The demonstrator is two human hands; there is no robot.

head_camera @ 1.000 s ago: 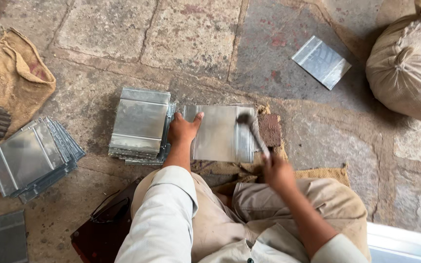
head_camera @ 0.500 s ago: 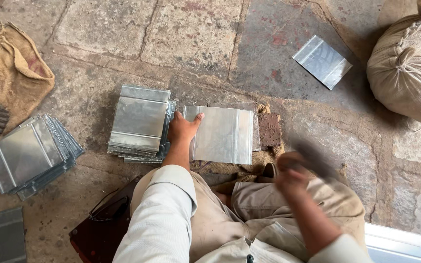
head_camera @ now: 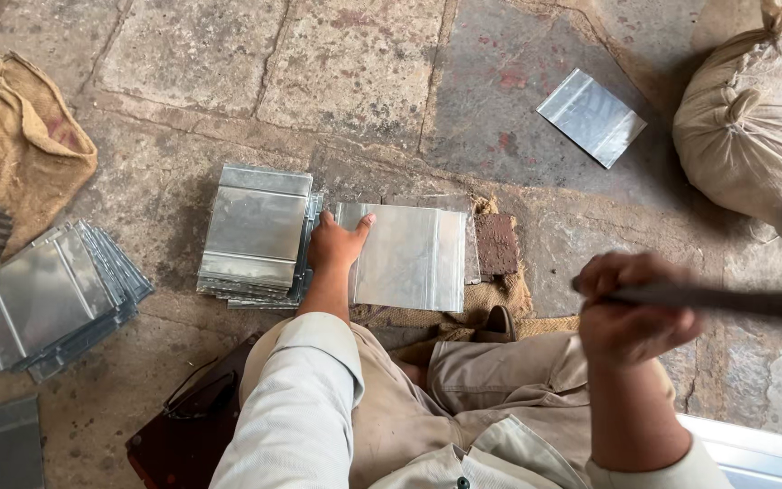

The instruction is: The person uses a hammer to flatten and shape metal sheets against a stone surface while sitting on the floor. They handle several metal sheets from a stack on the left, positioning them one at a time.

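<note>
Gleaming flat metal sheet (head_camera: pixel 409 255), folded edges, under left hand (head_camera: pixel 335 243).

- The metal sheet (head_camera: pixel 409 256) is a flat, dull silver rectangle with folded strips along its left and right edges. It lies flat on a burlap pad on the stone floor, in the middle of the scene, just right of a stack of like sheets. The left hand (head_camera: pixel 335 244) presses on its left edge, thumb out over the surface.
- The hammer handle (head_camera: pixel 726 301) is a dark, thin bar, blurred, held level at the right of the scene, well apart from the sheet. The right hand (head_camera: pixel 634 310) is clenched around its left end; the head cannot be made out.
</note>
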